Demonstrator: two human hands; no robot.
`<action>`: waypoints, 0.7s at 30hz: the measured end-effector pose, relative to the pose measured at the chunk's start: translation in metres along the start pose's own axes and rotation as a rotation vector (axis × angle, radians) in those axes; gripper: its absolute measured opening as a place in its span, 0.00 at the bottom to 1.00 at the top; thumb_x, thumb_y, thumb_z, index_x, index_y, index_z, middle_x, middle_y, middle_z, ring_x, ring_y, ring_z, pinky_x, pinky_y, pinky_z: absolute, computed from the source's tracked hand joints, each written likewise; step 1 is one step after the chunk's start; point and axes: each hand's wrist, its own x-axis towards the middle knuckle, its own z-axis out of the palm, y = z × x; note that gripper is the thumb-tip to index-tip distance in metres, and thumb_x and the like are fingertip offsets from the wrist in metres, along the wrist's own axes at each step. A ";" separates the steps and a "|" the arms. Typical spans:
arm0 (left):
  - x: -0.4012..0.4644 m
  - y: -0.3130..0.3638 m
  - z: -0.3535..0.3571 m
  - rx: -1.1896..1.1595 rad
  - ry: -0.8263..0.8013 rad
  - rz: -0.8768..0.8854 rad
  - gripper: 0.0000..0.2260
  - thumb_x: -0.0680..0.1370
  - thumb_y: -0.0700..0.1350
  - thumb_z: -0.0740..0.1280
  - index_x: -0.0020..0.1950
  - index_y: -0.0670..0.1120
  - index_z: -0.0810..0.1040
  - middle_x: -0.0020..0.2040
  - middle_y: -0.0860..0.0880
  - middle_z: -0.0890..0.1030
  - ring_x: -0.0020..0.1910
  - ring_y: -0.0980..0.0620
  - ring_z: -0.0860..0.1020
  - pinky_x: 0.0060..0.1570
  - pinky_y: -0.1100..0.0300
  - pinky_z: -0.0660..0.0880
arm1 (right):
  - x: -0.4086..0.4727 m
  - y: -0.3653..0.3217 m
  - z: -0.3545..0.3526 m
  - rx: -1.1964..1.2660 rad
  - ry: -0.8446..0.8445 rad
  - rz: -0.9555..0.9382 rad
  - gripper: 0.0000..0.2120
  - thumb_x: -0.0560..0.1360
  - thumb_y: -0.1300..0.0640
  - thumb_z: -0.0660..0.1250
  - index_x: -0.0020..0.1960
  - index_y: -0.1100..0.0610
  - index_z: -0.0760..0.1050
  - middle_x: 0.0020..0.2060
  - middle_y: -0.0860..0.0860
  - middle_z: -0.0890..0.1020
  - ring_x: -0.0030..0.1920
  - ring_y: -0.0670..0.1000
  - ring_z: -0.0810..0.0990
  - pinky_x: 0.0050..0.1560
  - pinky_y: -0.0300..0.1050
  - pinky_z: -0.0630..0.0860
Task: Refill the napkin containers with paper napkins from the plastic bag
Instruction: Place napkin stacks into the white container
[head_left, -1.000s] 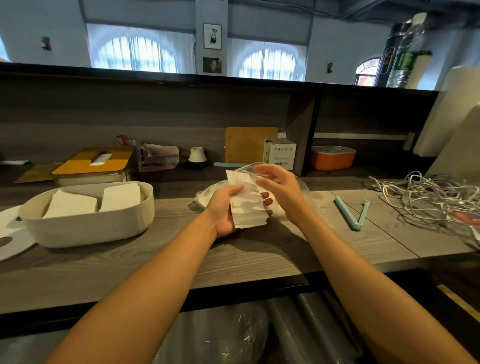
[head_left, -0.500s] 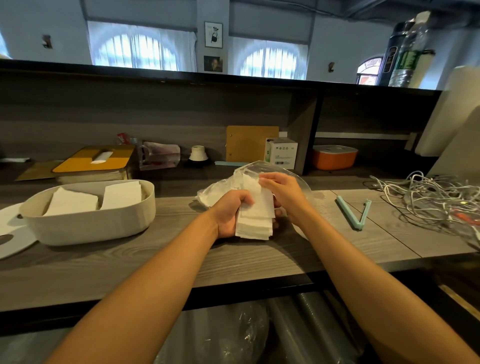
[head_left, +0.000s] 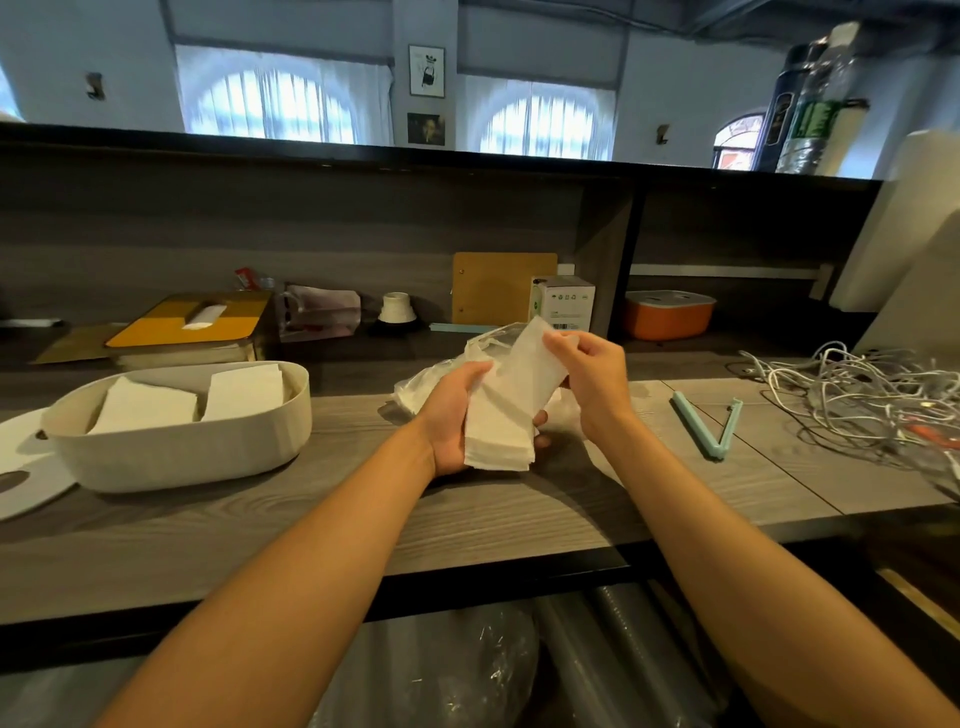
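Behind the right hand (head_left: 592, 382), a white carton (head_left: 563, 310) carries green recycling icons and a barcode, print too small to read; far up right of it a bottle (head_left: 813, 111) has a green label, text illegible; no other writing readable. Left hand (head_left: 457, 418) grips a stack of napkins (head_left: 504, 426) from the left side, thumb on top, fingertips showing under the stack's right edge; right hand pinches the top napkin's far end, which lifts up toward the carton; stack is held above the wooden counter (head_left: 519, 514), between both hands. Clear plastic bag (head_left: 441, 376) lies on the counter just behind and under the hands, partly hidden by them. Well left of the left hand, a white oval napkin container (head_left: 208, 457) holds two piles of napkins leaning inside; a flat white lid (head_left: 21, 483) lies beside it, further left. Right of the right hand, a pale blue clip (head_left: 709, 426) lies open in a V; beyond it a tangle of white cables (head_left: 862, 395). Orange box (head_left: 667, 317) sits on the shelf behind the right hand.
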 end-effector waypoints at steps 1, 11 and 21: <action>0.002 0.000 -0.001 -0.032 0.030 0.014 0.24 0.82 0.59 0.55 0.68 0.43 0.73 0.51 0.38 0.82 0.47 0.41 0.81 0.53 0.42 0.78 | 0.000 -0.003 -0.002 0.067 0.014 -0.010 0.12 0.77 0.56 0.70 0.36 0.58 0.74 0.41 0.50 0.80 0.45 0.50 0.79 0.45 0.43 0.78; 0.007 -0.001 -0.005 -0.022 0.107 0.056 0.34 0.78 0.71 0.47 0.62 0.49 0.80 0.60 0.38 0.82 0.60 0.37 0.79 0.65 0.38 0.71 | -0.012 0.006 0.010 -0.297 -0.332 -0.058 0.07 0.78 0.52 0.69 0.44 0.53 0.82 0.43 0.42 0.82 0.45 0.48 0.81 0.35 0.39 0.77; -0.007 -0.003 0.003 -0.018 0.022 0.053 0.30 0.79 0.69 0.54 0.56 0.47 0.85 0.59 0.38 0.82 0.58 0.36 0.80 0.63 0.36 0.71 | -0.006 0.016 0.009 -0.502 -0.506 -0.022 0.18 0.74 0.46 0.70 0.60 0.54 0.78 0.53 0.50 0.82 0.52 0.49 0.81 0.46 0.41 0.77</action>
